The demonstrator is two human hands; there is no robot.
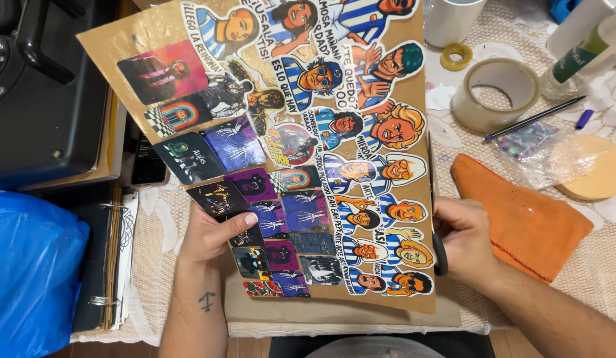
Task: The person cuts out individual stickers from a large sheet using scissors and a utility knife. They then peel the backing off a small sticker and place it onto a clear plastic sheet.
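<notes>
My left fingers point(238, 222) clamp the sticker sheet point(281, 132); right hand point(464, 242) grips scissors point(439, 255) at its edge, sheet uncut.

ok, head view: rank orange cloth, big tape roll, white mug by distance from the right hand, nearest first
From the right hand:
1. orange cloth, right beside the hand, on its right.
2. big tape roll, up the table, beyond the cloth.
3. white mug, at the top edge, farthest.
</notes>
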